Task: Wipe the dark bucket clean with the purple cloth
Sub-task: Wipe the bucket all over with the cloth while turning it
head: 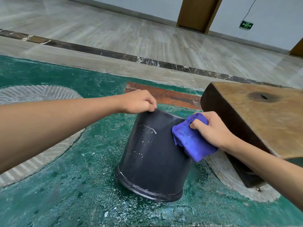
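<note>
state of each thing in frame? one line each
dark bucket: upside down on the green floor, tilted, white streaks on its side
purple cloth: bunched, pressed against the bucket's right side
left hand: grips the bucket's upper edge
right hand: grips the cloth
wooden block: lies right of the bucket
green floor: speckled with white residue

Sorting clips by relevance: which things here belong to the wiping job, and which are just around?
In use: dark plastic bucket, upside down; purple cloth; left hand gripping its upper edge; right hand holding the cloth.

Lying about: brown wooden block; green exit sign.
</note>
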